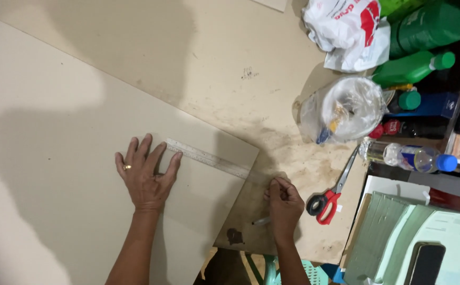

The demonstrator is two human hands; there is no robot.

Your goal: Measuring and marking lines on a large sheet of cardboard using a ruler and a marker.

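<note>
Cardboard [72, 158], a broad pale sheet, was spread across the left half of the frame on the desk [230, 63]. A steel ruler [209, 158] was laid slantwise near its right edge, pinned by the left hand [146, 177], which was pressed flat with fingers splayed. The right hand [284, 203], just beyond the ruler's lower-right end, was clenched around a pen [260, 221]. The sheet was judged light, stiff yet easily creased, best taken by its edges; the thin ruler looked slippery and better pressed flat than pinched.
</note>
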